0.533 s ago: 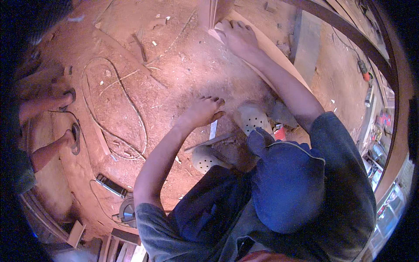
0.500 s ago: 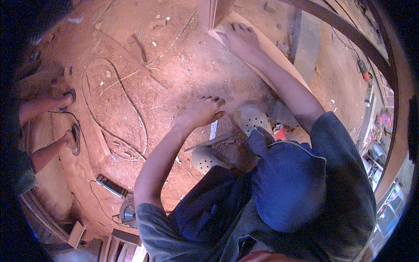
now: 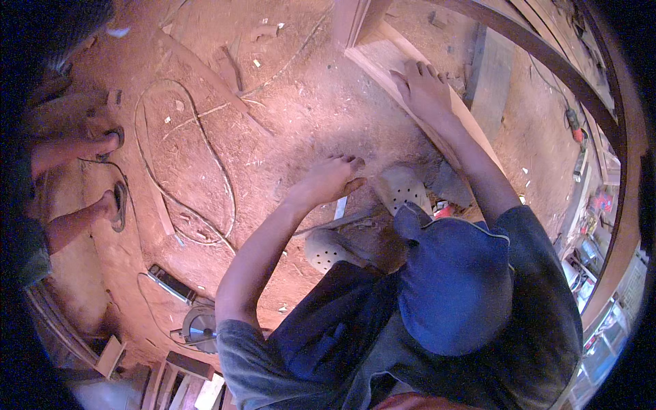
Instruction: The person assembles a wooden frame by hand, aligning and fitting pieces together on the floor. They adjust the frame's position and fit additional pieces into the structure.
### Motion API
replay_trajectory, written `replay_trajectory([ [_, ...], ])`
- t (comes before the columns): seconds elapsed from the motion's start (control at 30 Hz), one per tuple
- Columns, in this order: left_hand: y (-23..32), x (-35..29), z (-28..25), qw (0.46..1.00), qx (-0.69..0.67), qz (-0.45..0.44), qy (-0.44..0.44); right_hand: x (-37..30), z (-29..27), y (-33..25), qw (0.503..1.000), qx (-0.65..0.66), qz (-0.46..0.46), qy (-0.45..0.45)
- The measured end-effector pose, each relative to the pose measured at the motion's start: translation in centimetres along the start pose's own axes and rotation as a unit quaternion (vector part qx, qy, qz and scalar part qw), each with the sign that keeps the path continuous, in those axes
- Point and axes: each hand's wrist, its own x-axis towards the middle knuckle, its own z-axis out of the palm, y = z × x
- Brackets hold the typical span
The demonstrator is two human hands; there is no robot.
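Note:
My right hand [image 3: 427,92] lies on a pale wooden board [image 3: 379,58], its fingers spread over the board's face. The board runs slantwise from the foot of an upright wooden post [image 3: 354,24] down toward my right forearm, which covers part of it. Over the dusty reddish floor [image 3: 294,102], my left hand [image 3: 333,178] hangs empty, with its fingers loosely bent and the thumb apart. Below that hand are a narrow white strip [image 3: 340,207] and my two pale, holed clogs [image 3: 403,188].
A looped cable [image 3: 190,99] and wood offcuts [image 3: 236,102] lie at left. Another person's legs [image 3: 78,222] in sandals reach in there. At lower left sits a circular saw [image 3: 199,326]. A red-and-black power tool [image 3: 575,125] lies at right, beyond a grey plank [image 3: 493,75].
My right hand has slid along the board, away from the post and nearer to me. My left hand has shifted slightly to the right. The whole view has moved a little.

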Motion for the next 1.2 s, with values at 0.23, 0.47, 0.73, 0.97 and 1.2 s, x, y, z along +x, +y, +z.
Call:
replay_trajectory([
  [0.23,-0.3,0.7,0.2,0.999,0.026,0.022,-0.007,3.7,-0.1,0.1,0.999,0.022,0.035,-0.031],
  [0.47,-0.7,0.3,0.5,1.0,0.013,-0.004,-0.005,5.8,0.3,0.2,0.999,0.005,0.034,-0.022],
  [0.73,0.1,0.4,-1.1,0.997,0.011,-0.048,0.054,1.6,0.0,-0.2,1.0,-0.024,-0.002,-0.014],
  [0.97,-2.9,8.4,-9.6,0.895,-0.028,-0.248,0.37,-1.1,-0.4,-0.4,0.996,-0.052,0.02,-0.065],
  [1.2,-4.9,13.6,-11.1,0.882,0.005,-0.205,0.423,4.9,-0.3,-0.4,0.997,-0.007,0.048,-0.057],
])
